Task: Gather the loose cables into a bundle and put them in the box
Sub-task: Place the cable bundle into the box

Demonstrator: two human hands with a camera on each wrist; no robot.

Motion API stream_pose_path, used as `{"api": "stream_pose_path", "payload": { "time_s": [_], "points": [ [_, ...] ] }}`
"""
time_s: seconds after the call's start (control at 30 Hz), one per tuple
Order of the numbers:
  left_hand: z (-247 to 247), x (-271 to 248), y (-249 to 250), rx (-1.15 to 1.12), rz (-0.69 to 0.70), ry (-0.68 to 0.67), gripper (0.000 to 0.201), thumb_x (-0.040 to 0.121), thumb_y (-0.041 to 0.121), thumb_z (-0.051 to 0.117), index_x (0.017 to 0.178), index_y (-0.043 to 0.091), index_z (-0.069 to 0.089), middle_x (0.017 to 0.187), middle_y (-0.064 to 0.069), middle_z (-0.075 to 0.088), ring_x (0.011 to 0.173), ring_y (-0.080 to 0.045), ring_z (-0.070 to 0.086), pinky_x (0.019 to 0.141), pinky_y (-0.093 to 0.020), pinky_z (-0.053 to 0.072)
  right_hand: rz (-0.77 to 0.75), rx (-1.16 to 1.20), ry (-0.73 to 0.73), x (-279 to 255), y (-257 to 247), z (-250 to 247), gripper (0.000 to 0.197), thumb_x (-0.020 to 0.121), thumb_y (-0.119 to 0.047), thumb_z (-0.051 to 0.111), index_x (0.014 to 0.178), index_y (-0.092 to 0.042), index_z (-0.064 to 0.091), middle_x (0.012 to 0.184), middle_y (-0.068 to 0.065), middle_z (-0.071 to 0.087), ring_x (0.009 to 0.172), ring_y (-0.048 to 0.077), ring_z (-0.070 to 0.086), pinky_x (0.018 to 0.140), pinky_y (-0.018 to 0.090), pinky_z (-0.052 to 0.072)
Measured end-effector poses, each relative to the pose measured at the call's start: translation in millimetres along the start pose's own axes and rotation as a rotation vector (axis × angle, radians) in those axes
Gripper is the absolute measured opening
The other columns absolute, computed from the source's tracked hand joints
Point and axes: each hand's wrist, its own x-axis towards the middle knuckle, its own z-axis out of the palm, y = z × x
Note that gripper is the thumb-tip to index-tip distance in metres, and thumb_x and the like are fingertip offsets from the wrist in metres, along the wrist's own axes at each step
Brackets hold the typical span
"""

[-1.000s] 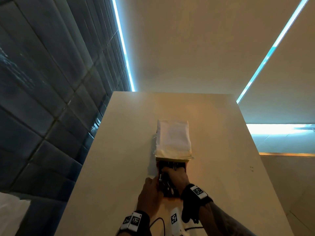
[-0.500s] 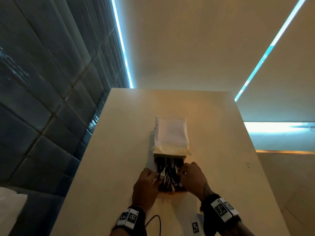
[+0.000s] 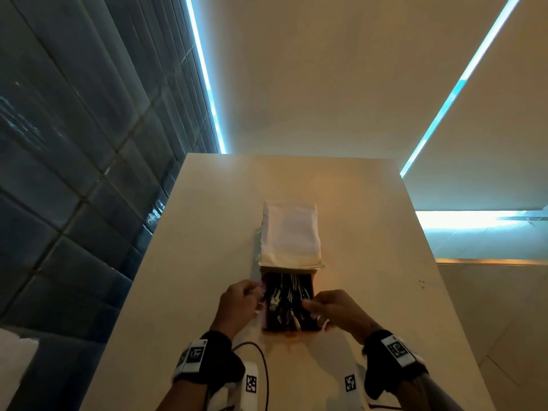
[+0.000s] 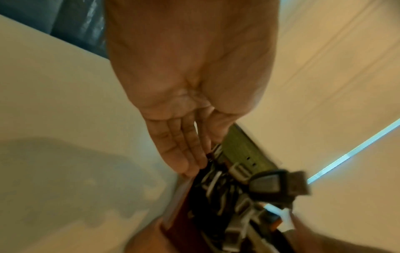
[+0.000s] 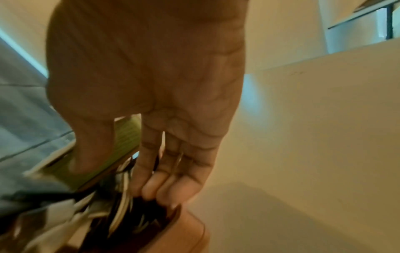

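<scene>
Both hands have been drawn apart since earlier: left hand (image 3: 237, 304) and right hand (image 3: 335, 310), fingers extended and holding nothing, are set against the box (image 3: 287, 329) sides at lower centre, cables (image 3: 286, 301) inside.

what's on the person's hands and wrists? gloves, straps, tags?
No gloves: left hand and right hand are bare. Each wrist carries a black wrist strap with a white block bearing a black square fiducial marker. Two more white marker tags show below the wrists. A thin black cable loops by the left wrist. No sleeves show.
</scene>
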Motion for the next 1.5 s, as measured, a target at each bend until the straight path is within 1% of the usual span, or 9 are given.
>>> {"api": "stream_pose_path", "payload": {
  "time_s": [0.17,0.4,0.53,0.7,0.83,1.03,1.17,1.33,1.5],
  "points": [
    [15,-3,12,0.097,0.026,0.016,0.022,0.072,0.024,0.083,0.092,0.020,0.073,0.089,0.005,0.072,0.083,-0.009,0.067,0.074,-0.022,0.054,-0.099,-0.418,0.113,10,-4,12,0.037,0.076,-0.027,0.077,0.052,-0.022,0.050,0.059,-0.009,0.052,0.056,0.005,0.047,0.052,0.014,0.038],
    [31,-19,-10,0.229,0.126,0.235,0.022,0.071,0.006,0.076,0.091,0.013,0.077,0.088,-0.007,0.073,0.083,-0.023,0.068,0.074,-0.028,0.055,-0.199,-0.592,0.213,4,8,34,0.024,0.084,-0.033,0.066,0.094,-0.012,0.070,0.091,0.001,0.059,0.078,0.015,0.054,0.063,0.023,0.041],
    [41,-29,-28,0.241,0.225,0.330,0.012,0.072,0.012,0.079,0.084,0.013,0.078,0.080,-0.006,0.072,0.075,-0.024,0.068,0.067,-0.029,0.053,-0.232,-0.601,0.137,2,10,29,0.028,0.095,-0.027,0.053,0.090,-0.005,0.069,0.077,-0.004,0.050,0.069,0.011,0.048,0.066,0.023,0.036],
    [56,-36,-23,0.323,0.317,0.209,0.012,0.085,0.026,0.067,0.086,0.018,0.075,0.084,0.000,0.069,0.075,-0.016,0.064,0.063,-0.024,0.049,-0.172,-0.364,0.013,-3,3,15,0.046,0.093,-0.053,0.053,0.060,-0.022,0.062,0.065,-0.006,0.061,0.055,0.003,0.053,0.056,0.016,0.040],
    [55,-35,-31,0.332,0.315,0.180,0.009,0.081,0.021,0.069,0.090,0.021,0.071,0.089,0.003,0.061,0.082,-0.017,0.061,0.067,-0.029,0.052,-0.190,-0.481,-0.002,5,5,13,0.034,0.083,-0.047,0.068,0.056,-0.029,0.060,0.068,-0.009,0.061,0.060,0.001,0.052,0.056,0.011,0.039],
    [50,-23,-33,0.323,0.279,0.237,0.023,0.073,0.005,0.071,0.092,0.016,0.069,0.091,-0.001,0.066,0.082,-0.022,0.063,0.068,-0.028,0.050,-0.254,-0.488,0.149,13,19,22,0.034,0.083,-0.036,0.073,0.059,-0.020,0.054,0.072,0.001,0.056,0.067,0.015,0.050,0.059,0.021,0.036],
    [46,-19,-37,0.339,0.254,0.181,0.017,0.073,0.001,0.065,0.084,0.013,0.069,0.085,-0.004,0.069,0.079,-0.024,0.065,0.067,-0.034,0.054,-0.395,-0.516,0.157,11,27,27,0.021,0.090,-0.029,0.064,0.074,-0.016,0.060,0.083,-0.001,0.052,0.074,0.016,0.049,0.058,0.015,0.034],
    [29,-25,-27,0.343,0.188,0.017,0.009,0.086,0.020,0.063,0.081,0.015,0.069,0.082,-0.004,0.071,0.080,-0.019,0.067,0.066,-0.026,0.049,-0.487,-0.594,0.148,14,36,33,0.022,0.097,-0.029,0.053,0.091,-0.009,0.061,0.094,-0.003,0.046,0.076,0.016,0.047,0.065,0.026,0.040],
    [31,-33,-22,0.385,0.187,0.021,0.031,0.068,0.031,0.084,0.090,0.022,0.065,0.088,0.006,0.071,0.076,-0.007,0.063,0.066,-0.017,0.047,-0.424,-0.577,0.180,11,35,37,0.028,0.099,-0.035,0.047,0.095,-0.008,0.054,0.093,-0.002,0.042,0.076,0.020,0.046,0.065,0.030,0.038]
  ]
}}
